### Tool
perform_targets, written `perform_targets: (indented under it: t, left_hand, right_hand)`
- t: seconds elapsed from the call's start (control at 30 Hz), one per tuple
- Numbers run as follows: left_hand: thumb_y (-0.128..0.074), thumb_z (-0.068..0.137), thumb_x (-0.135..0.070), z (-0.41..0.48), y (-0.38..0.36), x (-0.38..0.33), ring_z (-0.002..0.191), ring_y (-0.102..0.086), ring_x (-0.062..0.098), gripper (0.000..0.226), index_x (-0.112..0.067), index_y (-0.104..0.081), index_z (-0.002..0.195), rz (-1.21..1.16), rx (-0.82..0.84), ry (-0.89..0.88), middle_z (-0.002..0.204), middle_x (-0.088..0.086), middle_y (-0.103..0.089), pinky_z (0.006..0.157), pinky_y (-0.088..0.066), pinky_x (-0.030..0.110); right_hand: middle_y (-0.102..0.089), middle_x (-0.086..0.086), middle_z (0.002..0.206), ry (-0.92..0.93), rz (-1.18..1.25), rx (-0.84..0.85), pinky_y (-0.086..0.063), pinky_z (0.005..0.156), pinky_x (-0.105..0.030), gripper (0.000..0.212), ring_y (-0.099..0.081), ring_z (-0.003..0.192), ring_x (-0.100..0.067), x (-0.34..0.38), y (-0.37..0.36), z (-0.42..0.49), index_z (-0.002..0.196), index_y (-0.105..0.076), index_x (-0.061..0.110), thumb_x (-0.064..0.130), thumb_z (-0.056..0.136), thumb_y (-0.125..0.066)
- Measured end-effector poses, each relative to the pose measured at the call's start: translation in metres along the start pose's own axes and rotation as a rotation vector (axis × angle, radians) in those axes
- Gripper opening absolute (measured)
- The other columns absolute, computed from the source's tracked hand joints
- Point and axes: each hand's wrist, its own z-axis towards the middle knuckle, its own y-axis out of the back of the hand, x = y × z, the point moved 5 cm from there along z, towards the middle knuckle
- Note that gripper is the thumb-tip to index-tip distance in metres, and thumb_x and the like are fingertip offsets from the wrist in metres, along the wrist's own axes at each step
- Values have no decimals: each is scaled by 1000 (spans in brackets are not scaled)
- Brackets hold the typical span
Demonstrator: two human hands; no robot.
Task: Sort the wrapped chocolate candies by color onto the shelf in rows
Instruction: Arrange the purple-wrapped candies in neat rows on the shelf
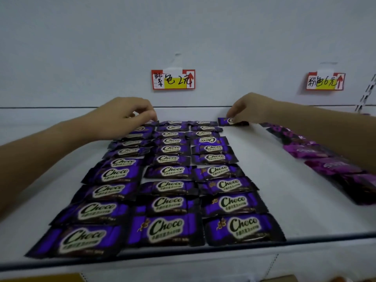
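The right hand (252, 108) pinches a dark purple foil-wrapped "Choco" candy (224, 121) at the back of the white shelf (274, 180). The candy lies just beside the third of three purple candy rows (171, 171), opening a fourth. The left hand (124, 117) curls its fingers over the far end of the left row; whether its grip holds anything cannot be told. Magenta wrapped candies (317, 157) lie well apart, at right. Good practice: set the wrapper flat, logo upright, edges square with its neighbour, without nudging it.

Back-left candies (140, 130): hiding under the left hand (122, 117)
Far-right candy (224, 121): being half covered by the right hand (252, 108)
Magenta wrappers (309, 153): blurring under the forearm (325, 123)
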Motion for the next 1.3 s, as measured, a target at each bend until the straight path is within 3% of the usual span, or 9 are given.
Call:
perform_targets:
  t: [0.27,0.33,0.47,0.57,0.63,0.83,0.93,1.07,1.3]
  left_hand:
    - [-34,77,-66,-7,12,5,95,-57,-3,47,-32,-63,93,27,-35,35,98,-14,-65,80,-45,23]
    - [-45,88,-56,-6,10,5,94,-58,0,33,-29,-64,95,41,-32,32,100,-12,-66,79,-45,24]
    - [-51,94,-31,-6,15,3,95,-59,3,17,-27,-67,100,63,-4,22,103,-9,-66,85,-49,30]
    - [-53,93,-39,-10,19,1,98,-59,3,20,-31,-69,103,7,52,19,106,-12,-65,86,-49,27]
    - [-44,84,-51,-12,19,0,100,-58,1,35,-34,-69,103,15,89,30,107,-14,-64,87,-49,27]
    - [-40,77,-44,-20,27,5,92,-61,3,38,-33,-70,98,136,177,136,102,-10,-68,88,-50,36]
    - [-51,91,-39,-22,33,13,90,-65,6,23,-31,-71,97,126,216,173,96,-10,-70,87,-52,38]
    - [-59,91,-24,-24,29,17,89,-65,3,16,-33,-71,96,109,275,174,93,-15,-71,87,-51,28]
    - [-58,91,-32,-24,21,14,96,-63,2,13,-40,-67,94,128,332,140,99,-16,-68,87,-49,23]
  right_hand:
    - [-69,0,100,91,-57,17,-40,77,-22,20,-58,87,-13,10,-5,-9,101,-72,22,14,87,-61]
    - [-66,2,98,129,-72,-14,-38,75,-20,19,-56,86,-12,15,-5,-13,103,-71,22,17,88,-61]
    - [-60,10,86,235,-25,-37,-36,50,-7,19,-55,65,0,31,6,-27,101,-70,27,16,89,-60]
    - [-62,2,109,389,-2,69,-49,76,-20,43,-59,88,-3,48,3,-42,96,-67,42,3,89,-51]
    - [-57,1,116,474,-82,117,-45,92,-30,54,-55,104,-14,56,-4,-47,96,-64,48,-2,89,-45]
    - [-57,1,114,512,-162,159,-41,94,-30,44,-54,107,-17,57,-11,-53,103,-69,37,1,90,-48]
    - [-59,5,113,476,-152,134,-44,96,-33,40,-56,104,-15,52,-7,-51,101,-70,37,4,90,-49]
    - [-65,7,114,439,-131,75,-46,96,-39,37,-59,102,-13,50,-4,-48,104,-70,37,9,91,-50]
    - [-63,6,119,455,-138,81,-45,96,-40,39,-58,106,-15,59,-13,-53,110,-68,34,8,91,-47]
